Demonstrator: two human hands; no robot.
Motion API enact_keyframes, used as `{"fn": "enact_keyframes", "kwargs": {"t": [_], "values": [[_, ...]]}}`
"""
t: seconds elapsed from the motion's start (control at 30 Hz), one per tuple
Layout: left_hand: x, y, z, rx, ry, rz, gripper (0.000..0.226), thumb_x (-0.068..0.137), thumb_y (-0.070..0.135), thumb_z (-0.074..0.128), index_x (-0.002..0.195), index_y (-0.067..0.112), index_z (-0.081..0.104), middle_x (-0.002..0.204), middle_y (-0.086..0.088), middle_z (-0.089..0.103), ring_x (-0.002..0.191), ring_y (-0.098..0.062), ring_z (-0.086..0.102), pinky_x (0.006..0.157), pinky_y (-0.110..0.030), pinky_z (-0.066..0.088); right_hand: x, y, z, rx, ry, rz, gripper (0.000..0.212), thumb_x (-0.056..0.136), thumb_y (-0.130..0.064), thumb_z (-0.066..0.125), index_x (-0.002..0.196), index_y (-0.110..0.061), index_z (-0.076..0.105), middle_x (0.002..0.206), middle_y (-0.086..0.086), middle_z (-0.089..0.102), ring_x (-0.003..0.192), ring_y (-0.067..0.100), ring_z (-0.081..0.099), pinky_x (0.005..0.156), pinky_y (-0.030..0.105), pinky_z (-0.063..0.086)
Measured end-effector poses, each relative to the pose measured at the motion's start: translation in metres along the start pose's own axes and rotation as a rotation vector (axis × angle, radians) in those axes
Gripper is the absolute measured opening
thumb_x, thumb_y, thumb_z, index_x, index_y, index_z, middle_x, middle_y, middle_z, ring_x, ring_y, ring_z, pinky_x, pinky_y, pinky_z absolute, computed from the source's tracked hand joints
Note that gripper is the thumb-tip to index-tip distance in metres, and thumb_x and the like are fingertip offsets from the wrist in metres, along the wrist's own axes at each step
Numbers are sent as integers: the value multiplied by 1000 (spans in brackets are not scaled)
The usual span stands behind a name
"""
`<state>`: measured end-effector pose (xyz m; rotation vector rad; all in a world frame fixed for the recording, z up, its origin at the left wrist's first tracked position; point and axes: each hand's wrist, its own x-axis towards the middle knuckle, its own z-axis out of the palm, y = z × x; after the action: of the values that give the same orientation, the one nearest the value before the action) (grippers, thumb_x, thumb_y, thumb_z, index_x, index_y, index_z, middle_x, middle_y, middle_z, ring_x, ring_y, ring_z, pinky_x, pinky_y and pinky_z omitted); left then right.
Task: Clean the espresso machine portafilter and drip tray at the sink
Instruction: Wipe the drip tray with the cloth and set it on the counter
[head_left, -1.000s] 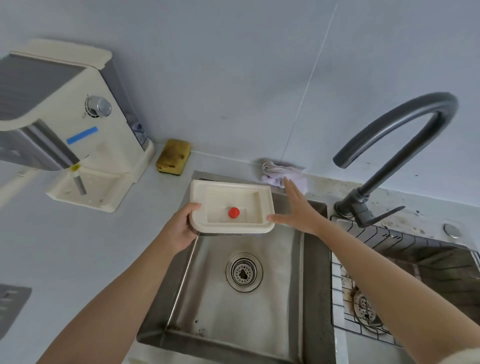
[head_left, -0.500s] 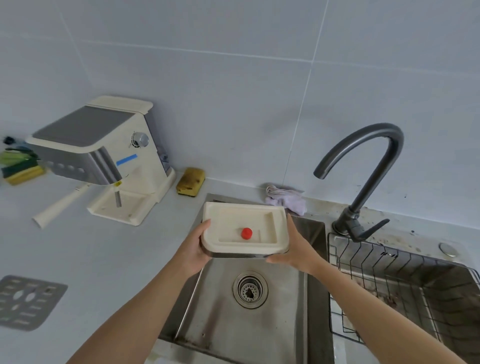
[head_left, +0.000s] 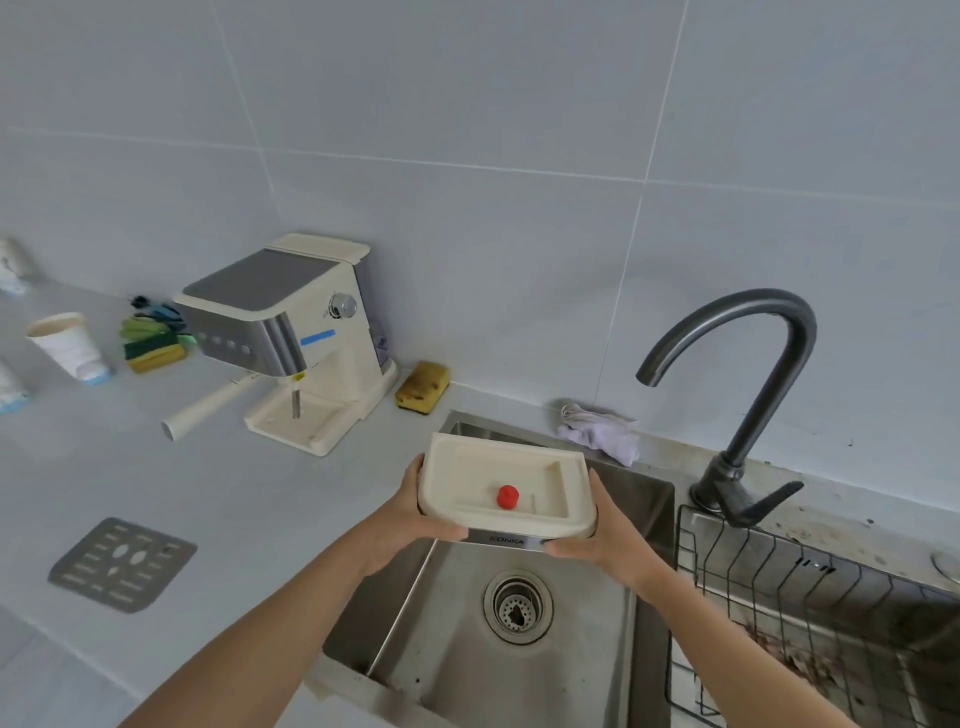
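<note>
Though outstretched earlier, right grip (head_left: 607, 538) clasps drip tray (head_left: 483, 460).

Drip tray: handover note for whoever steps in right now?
Left hand and right hand each grip an end of the drip tray, held over the sink.
Grate lies on the counter, far left.
Portafilter sits in the machine, handle sticking out.
Done: tray pulled out, grate off.
Left: wash tray, then portafilter. No water runs from the tap; a sponge lies beside the machine.
</note>
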<state>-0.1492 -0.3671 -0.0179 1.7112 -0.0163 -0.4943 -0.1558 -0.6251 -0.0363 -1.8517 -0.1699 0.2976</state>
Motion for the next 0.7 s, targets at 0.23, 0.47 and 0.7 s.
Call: {"fn": "enact_keyframes", "kwargs": {"t": [0.23,0.47,0.7], "values": [[-21,0,-18,251,40,100,89,65,0,80,130,30,28,124,4,44,116,-12,47,85,-21,52,0,-15,21,-69,-7,-30,91,50,-24,80,129,-27,34,121,-9,53,116,11,51,102,41,44],[-20,-25,-72,250,11,184,80,62,-2,81,117,38,38,116,13,51,106,2,54,69,-12,52,16,-38,68,-176,30,-11,90,52,-24,81,126,-31,28,111,-19,55,101,-2,53,72,9,42],[-13,-70,-175,242,-40,188,92,54,4,83,129,30,38,125,6,55,116,-9,53,90,-36,53,54,-50,164,-242,93,14,87,55,-17,81,125,-28,31,113,-10,53,103,6,54,82,23,51]]}}
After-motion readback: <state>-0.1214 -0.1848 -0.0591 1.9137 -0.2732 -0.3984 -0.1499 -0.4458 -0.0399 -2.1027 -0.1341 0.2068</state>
